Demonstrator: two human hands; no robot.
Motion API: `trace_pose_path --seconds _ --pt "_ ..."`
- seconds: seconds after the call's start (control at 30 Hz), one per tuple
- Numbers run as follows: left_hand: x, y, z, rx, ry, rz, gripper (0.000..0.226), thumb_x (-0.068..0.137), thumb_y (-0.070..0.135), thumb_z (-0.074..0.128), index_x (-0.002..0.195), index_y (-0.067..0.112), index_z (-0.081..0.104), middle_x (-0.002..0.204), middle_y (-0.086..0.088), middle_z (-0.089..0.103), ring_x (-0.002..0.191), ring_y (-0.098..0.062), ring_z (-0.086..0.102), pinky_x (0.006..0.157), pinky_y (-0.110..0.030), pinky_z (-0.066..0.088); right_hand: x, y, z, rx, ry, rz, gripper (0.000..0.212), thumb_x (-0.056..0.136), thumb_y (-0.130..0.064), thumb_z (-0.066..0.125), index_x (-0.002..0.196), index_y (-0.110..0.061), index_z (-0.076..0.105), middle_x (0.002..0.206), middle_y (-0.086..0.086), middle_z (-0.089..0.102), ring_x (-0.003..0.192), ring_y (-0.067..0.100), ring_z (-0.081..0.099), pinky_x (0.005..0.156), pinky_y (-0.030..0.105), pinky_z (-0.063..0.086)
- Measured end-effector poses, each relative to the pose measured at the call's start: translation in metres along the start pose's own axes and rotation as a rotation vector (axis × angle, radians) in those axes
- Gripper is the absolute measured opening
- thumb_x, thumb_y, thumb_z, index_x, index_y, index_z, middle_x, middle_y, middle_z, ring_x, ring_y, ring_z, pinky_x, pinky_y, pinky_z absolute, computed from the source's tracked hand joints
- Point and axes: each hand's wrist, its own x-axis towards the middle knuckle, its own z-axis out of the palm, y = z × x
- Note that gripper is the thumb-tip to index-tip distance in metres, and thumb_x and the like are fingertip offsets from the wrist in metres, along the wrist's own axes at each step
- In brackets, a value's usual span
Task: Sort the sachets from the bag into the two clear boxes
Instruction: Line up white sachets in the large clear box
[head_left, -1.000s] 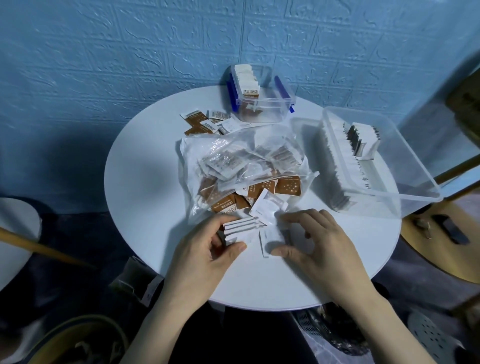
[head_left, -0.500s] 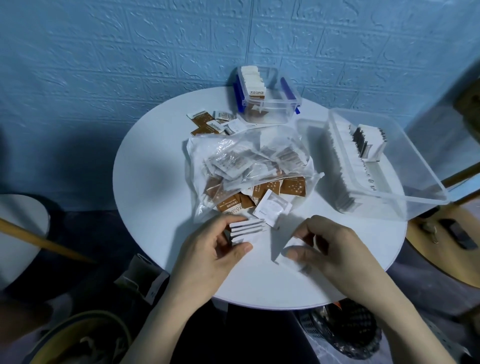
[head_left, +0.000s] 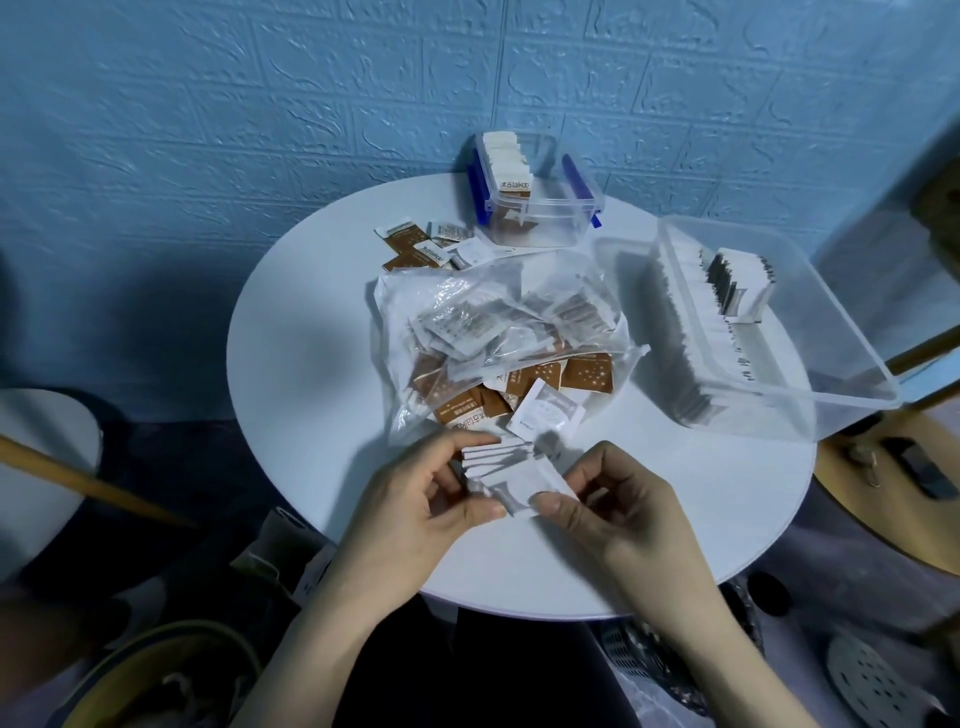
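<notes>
R hand (head_left: 613, 514) just picked up a white sachet (head_left: 540, 480), adding it to L hand's (head_left: 415, 514) stack (head_left: 493, 460). Both grips holding sachets; big box (head_left: 831, 384) next.

A second ago the right hand (head_left: 618, 512) lay flat on the round table (head_left: 322, 322), fingers spread over a loose white sachet (head_left: 535, 483) just off the fingertips of the left hand. Half a second ago it had curled and was lifting that sachet by its edge, apart from the left hand's stack. Now the thumb and fingers of the right hand pinch the sachet and have carried it across, so it lies against the small stack of white sachets (head_left: 493, 454) gripped between the left hand's (head_left: 415, 506) thumb and fingers. The two thumbs now sit nearly tip to tip under it.
</notes>
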Motion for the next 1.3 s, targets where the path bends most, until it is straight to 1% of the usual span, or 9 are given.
trace_pose_path --seconds 0.17,0.27,0.4,0.57,0.67,0.83,0.97,1.17,1.3 --pt "-0.001 0.001 0.0 0.024 0.011 -0.01 0.048 0.07 0.015 0.084 0.102 0.046 0.065 0.072 -0.003 0.064 0.068 -0.025 0.059 0.067 -0.041 0.051 0.0 0.01 0.014 -0.337 0.077 -0.112 0.03 0.068 -0.034 0.085 0.074 -0.026 0.056 0.069 -0.008 0.053 0.062 0.01 0.048 0.058 0.024 0.038" --pt "0.0 0.003 -0.003 0.075 -0.003 0.001 0.049 0.073 0.017 0.083 0.102 0.051 0.063 0.07 0.002 0.061 0.062 -0.013 0.055 0.063 -0.034 0.048 0.002 0.007 0.01 -0.379 0.115 -0.15 0.041 0.064 -0.059 0.078 0.088 -0.034 0.056 0.08 -0.012 0.054 0.069 0.009 0.049 0.06 0.018 0.038" --pt "0.003 0.01 -0.002 0.17 -0.071 0.033 0.049 0.075 0.02 0.081 0.105 0.052 0.061 0.076 0.031 0.059 0.063 0.003 0.049 0.061 -0.013 0.038 0.004 -0.001 0.002 -0.166 -0.015 -0.104 0.044 0.067 -0.039 0.079 0.106 -0.034 0.059 0.066 -0.006 0.05 0.058 0.004 0.044 0.058 0.016 0.037" --pt "0.001 0.009 0.0 0.123 -0.042 0.023 0.064 0.071 0.017 0.084 0.111 0.057 0.055 0.071 0.021 0.056 0.063 -0.002 0.049 0.063 -0.016 0.041 0.007 0.002 0.001 -0.097 -0.091 -0.1 0.021 0.076 -0.022 0.076 0.095 -0.024 0.065 0.061 -0.008 0.049 0.059 0.006 0.045 0.06 0.02 0.038" --pt "-0.003 0.006 -0.002 0.124 0.009 0.016 0.058 0.069 0.014 0.085 0.106 0.052 0.06 0.069 0.02 0.055 0.06 0.0 0.048 0.06 -0.011 0.039 0.008 0.005 0.002 -0.115 -0.077 -0.104 0.018 0.078 -0.014 0.077 0.087 -0.021 0.064 0.061 -0.008 0.049 0.059 0.007 0.044 0.061 0.021 0.038" --pt "-0.013 0.012 0.004 0.385 0.097 0.102 0.037 0.077 0.024 0.079 0.109 0.033 0.064 0.085 0.033 0.054 0.076 0.005 0.053 0.069 -0.009 0.04 0.011 0.005 0.003 -0.154 -0.076 -0.102 0.017 0.079 -0.017 0.077 0.086 -0.021 0.063 0.062 -0.008 0.051 0.06 0.007 0.046 0.062 0.022 0.04" --pt "-0.015 0.011 0.011 0.397 0.125 0.118 0.038 0.077 0.017 0.079 0.111 0.028 0.068 0.093 0.031 0.058 0.087 0.01 0.055 0.078 -0.004 0.04 0.009 0.007 -0.002 -0.188 -0.071 -0.109 0.017 0.079 -0.018 0.078 0.089 -0.021 0.064 0.065 -0.008 0.053 0.061 0.004 0.047 0.063 0.021 0.041" --pt "-0.008 0.011 0.016 0.282 0.087 0.08 0.048 0.068 0.007 0.084 0.084 0.049 0.066 0.082 0.026 0.065 0.071 -0.002 0.062 0.064 -0.009 0.044 0.003 0.01 -0.012 -0.324 -0.046 -0.28 0.027 0.078 -0.025 0.078 0.086 -0.038 0.055 0.086 -0.012 0.051 0.076 0.005 0.053 0.066 0.009 0.037" --pt "0.0 0.025 0.029 0.129 0.023 0.066 0.054 0.059 0.018 0.091 0.088 0.057 0.067 0.069 0.018 0.066 0.062 -0.005 0.061 0.062 -0.016 0.048 -0.003 0.007 -0.033 -0.31 -0.003 -0.316 0.027 0.077 -0.031 0.077 0.096 -0.033 0.058 0.086 -0.01 0.055 0.08 0.004 0.054 0.07 0.009 0.038"
